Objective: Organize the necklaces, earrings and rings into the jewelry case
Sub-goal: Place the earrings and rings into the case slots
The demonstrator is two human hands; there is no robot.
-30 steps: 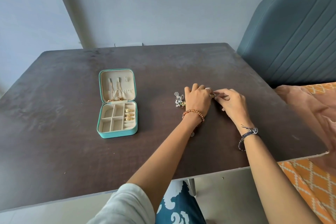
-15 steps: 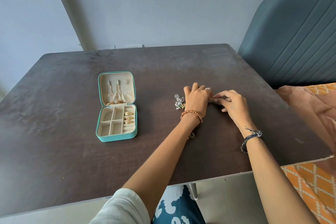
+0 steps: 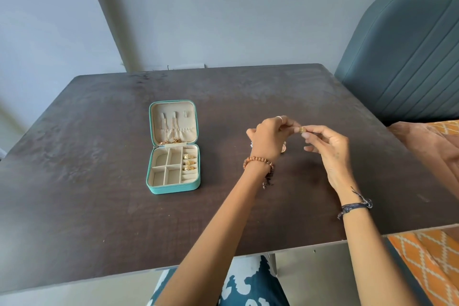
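Observation:
An open teal jewelry case (image 3: 173,187) lies on the dark table (image 3: 99,206), left of my hands. Gold necklaces (image 3: 173,140) hang in its lid and three gold rings (image 3: 189,162) sit in the right-hand ring rolls. My left hand (image 3: 269,139) and my right hand (image 3: 327,149) are raised above the table, fingertips meeting around a small gold piece of jewelry (image 3: 302,129), which both pinch. More jewelry (image 3: 283,147) lies on the table below, mostly hidden by my left hand.
A teal padded chair (image 3: 409,57) stands at the table's right rear corner. Orange patterned fabric (image 3: 427,263) lies at the right, beyond the table edge. A grey wall runs behind the table.
Both hands have lifted off the table, bringing up the small gold piece between their fingertips. The pile of jewelry is now hidden behind my left hand.

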